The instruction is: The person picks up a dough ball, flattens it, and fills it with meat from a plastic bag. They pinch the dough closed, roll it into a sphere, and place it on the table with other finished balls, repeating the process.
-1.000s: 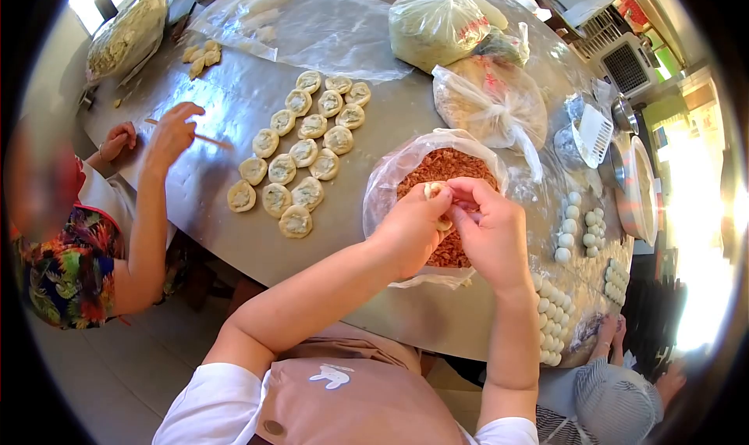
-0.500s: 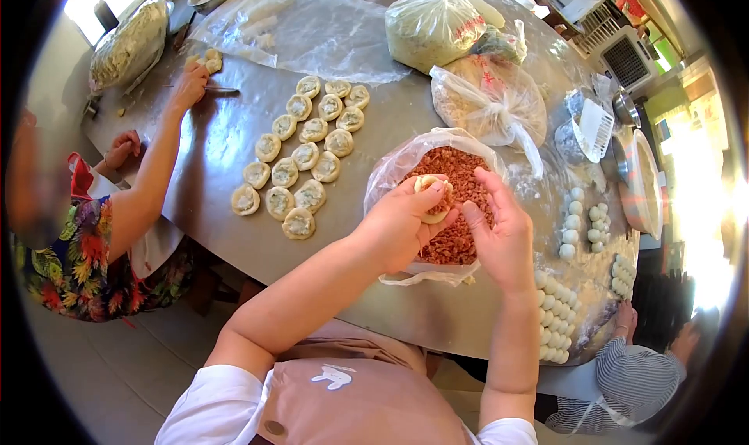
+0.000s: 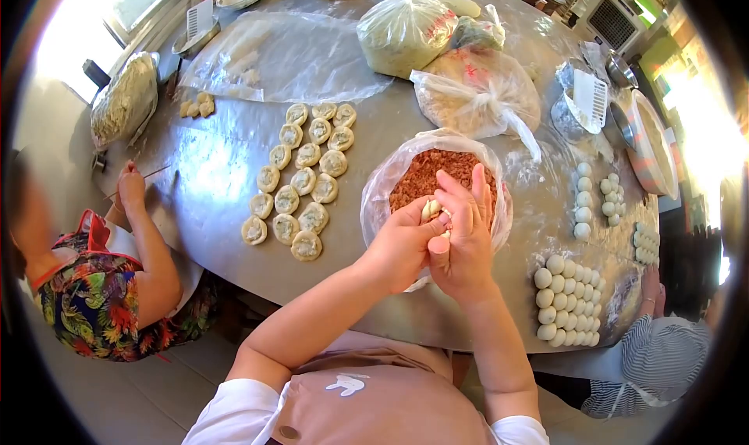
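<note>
A small piece of pale dough (image 3: pixel 431 208) sits between my two hands, mostly hidden by the fingers. My left hand (image 3: pixel 406 242) is closed round it. Against its edge press the thumb and some fingers of my right hand (image 3: pixel 463 238), while other fingers point upward. Both hands are over the near side of a bowl (image 3: pixel 374 203) lined with clear plastic. Reddish-brown crumbly filling (image 3: pixel 429 172) lies inside it. Left of the bowl, several open dough cups (image 3: pixel 306 245) with pale filling stand in rows.
Tied plastic bags (image 3: pixel 476 94) lie beyond the bowl. Several white dough balls (image 3: pixel 568 300) stand in rows at the right. A clear plastic sheet (image 3: pixel 289 58) covers part of the far table. One person (image 3: pixel 117 289) is at the left, another (image 3: pixel 663 351) at the lower right.
My hands have come together, with the right fingers now on the dough. The view has shifted. The person at the left has drawn a hand back from the small dough pieces.
</note>
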Available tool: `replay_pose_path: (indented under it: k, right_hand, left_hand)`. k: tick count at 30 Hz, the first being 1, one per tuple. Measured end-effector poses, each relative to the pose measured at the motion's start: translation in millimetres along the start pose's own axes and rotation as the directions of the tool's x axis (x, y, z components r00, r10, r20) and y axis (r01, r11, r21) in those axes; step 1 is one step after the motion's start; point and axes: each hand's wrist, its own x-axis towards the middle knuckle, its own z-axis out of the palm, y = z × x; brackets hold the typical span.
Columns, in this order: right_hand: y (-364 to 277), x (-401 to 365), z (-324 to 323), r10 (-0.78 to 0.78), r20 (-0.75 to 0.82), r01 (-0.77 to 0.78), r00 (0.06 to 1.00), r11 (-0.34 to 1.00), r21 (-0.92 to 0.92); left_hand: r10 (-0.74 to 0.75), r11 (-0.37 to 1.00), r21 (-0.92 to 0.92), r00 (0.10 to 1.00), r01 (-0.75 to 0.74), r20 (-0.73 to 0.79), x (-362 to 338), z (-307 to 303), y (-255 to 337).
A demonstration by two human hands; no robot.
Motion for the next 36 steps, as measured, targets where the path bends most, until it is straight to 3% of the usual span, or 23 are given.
replay_pose_path:
  k: [1,7,9,14,18,19,21,22,25,26,29,30,33,34,36]
  right_hand:
    - [0,0,1,0.003,-0.007,-0.002,1.000,1.000,0.031]
    - [9,-2,-2,-0.025,-0.070,0.027,0.997,0.999,0.030]
    - [2,0,-1,-0.002,-0.074,0.000,0.997,1.000,-0.018]
    - [-16,2,5,0.076,-0.232,-0.071,0.970,0.997,0.030]
    - [-8,3,7,0.125,-0.268,-0.082,0.955,0.983,0.167]
    - [-7,6,6,0.336,-0.250,-0.204,0.908,0.876,0.437]
    - [-9,12,-1,0.666,-0.037,-0.333,0.745,0.419,0.845]
    - [-12,15,-7,0.657,0.039,-0.298,0.753,0.288,0.910]
    - [-24,14,-7,0.542,-0.138,-0.240,0.829,0.567,0.788]
    - [-26,9,-4,0.526,-0.055,-0.233,0.849,0.467,0.853]
    - [-37,8,-7,0.500,0.056,-0.326,0.864,0.473,0.818]
    - [-37,7,0,0.517,-0.047,-0.297,0.855,0.562,0.772]
    - [-29,5,1,0.502,0.272,-0.447,0.821,0.269,0.853]
    - [-37,8,-2,0.549,0.139,-0.376,0.824,0.349,0.858]
    - [-36,10,-15,0.563,0.189,-0.464,0.805,0.397,0.792]
  left_hand:
    - [0.007,1.000,0.016,1.000,-0.007,-0.018,1,0,-2]
    - [-0.067,0.914,-0.393,0.993,0.102,0.101,4,-15,-15]
    - [0.020,0.994,-0.105,1.000,-0.021,-0.019,3,-8,-14]
    - [0.108,0.994,0.011,0.994,-0.108,0.001,7,-6,-15]
    - [0.152,0.986,0.081,0.981,-0.143,-0.119,-2,21,-13]
    - [0.208,0.977,0.046,0.977,-0.206,-0.037,-5,30,-12]
    - [0.320,0.947,-0.048,0.941,-0.316,0.112,-13,44,-14]
    - [0.438,0.874,0.170,0.890,-0.455,0.128,-7,36,-23]
    - [0.443,0.722,0.533,0.886,-0.441,0.134,-9,15,-19]
    - [0.503,0.690,0.543,0.856,-0.478,0.115,-9,17,-18]
    - [0.694,0.254,0.715,0.637,-0.652,0.335,5,3,-18]
    - [0.658,0.183,0.773,0.660,-0.608,0.364,-2,10,-14]
    - [0.696,-0.011,0.732,0.521,-0.681,0.494,-1,11,-16]
    - [0.619,0.029,0.760,0.609,-0.649,0.497,-5,11,-9]
    - [0.658,0.269,0.647,0.626,-0.714,0.417,-8,14,-10]
